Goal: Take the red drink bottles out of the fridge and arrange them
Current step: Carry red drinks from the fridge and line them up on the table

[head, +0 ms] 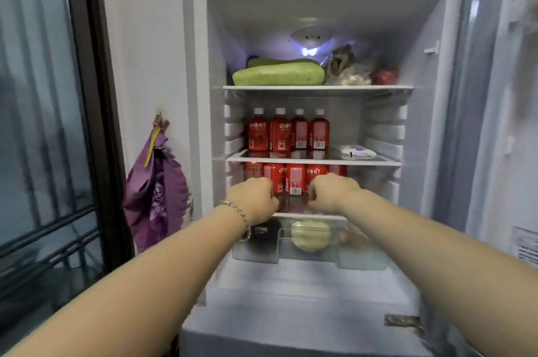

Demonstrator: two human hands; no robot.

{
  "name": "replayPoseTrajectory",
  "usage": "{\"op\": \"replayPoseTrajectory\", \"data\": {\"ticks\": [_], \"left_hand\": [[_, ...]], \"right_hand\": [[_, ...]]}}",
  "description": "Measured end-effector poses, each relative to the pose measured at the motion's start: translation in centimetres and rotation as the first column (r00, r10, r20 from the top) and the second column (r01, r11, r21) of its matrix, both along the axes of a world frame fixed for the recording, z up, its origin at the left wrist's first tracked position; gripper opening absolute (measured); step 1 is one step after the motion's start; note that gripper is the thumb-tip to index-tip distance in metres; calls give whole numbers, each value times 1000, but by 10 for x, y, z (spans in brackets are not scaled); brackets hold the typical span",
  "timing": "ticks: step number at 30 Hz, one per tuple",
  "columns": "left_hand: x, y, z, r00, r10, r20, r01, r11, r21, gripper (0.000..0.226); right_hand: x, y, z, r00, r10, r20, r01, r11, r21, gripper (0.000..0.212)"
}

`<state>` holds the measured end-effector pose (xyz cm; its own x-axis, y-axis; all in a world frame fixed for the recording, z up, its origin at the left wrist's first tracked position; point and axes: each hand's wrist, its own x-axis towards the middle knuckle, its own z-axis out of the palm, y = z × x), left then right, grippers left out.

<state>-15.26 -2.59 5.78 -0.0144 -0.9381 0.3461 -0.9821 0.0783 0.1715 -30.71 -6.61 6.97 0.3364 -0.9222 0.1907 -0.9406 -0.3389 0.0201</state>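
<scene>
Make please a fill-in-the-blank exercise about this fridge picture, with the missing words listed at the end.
1. On the middle shelf, the number of upright red bottles is ____.
2. The bracelet is on the wrist of the ____ hand.
3. Both hands, the left hand and right hand, reach to the row of red bottles on the ____ shelf.
4. The colour of the cloth bag hanging beside the fridge is ____.

Missing words: four; left; lower; purple

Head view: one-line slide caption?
Both hands, left and right, reach red bottles on the open fridge's lower shelf.
</scene>
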Motion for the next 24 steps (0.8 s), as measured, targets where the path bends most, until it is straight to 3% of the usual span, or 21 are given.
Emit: {"op": "replayPoseTrajectory", "data": {"ticks": [6,10,13,15,17,20,24], "left_hand": [[7,-91,36,997,18,-68,-28,988,-151,15],[16,-145,48,991,16,-130,-41,981,-192,16],[29,-190,53,990,54,-129,-81,974,-213,32],[36,-218,59,967,86,-241,-141,964,-224,52],[40,-238,65,916,107,-386,-208,951,-229,71],[46,-270,73,878,105,-467,-249,933,-259,77],[53,-305,72,830,25,-557,-221,932,-287,74]], "right_hand": [[11,-96,39,998,-42,41,47,993,-110,34],[24,-153,47,971,-53,233,86,987,-134,31],[50,-201,52,917,-55,395,85,995,-60,36],[71,-233,57,882,-20,471,32,999,-17,35],[87,-254,60,850,9,526,-32,999,34,64],[99,-283,59,767,-74,637,2,994,112,104],[93,-308,50,622,-83,779,-11,993,115,113]]}}
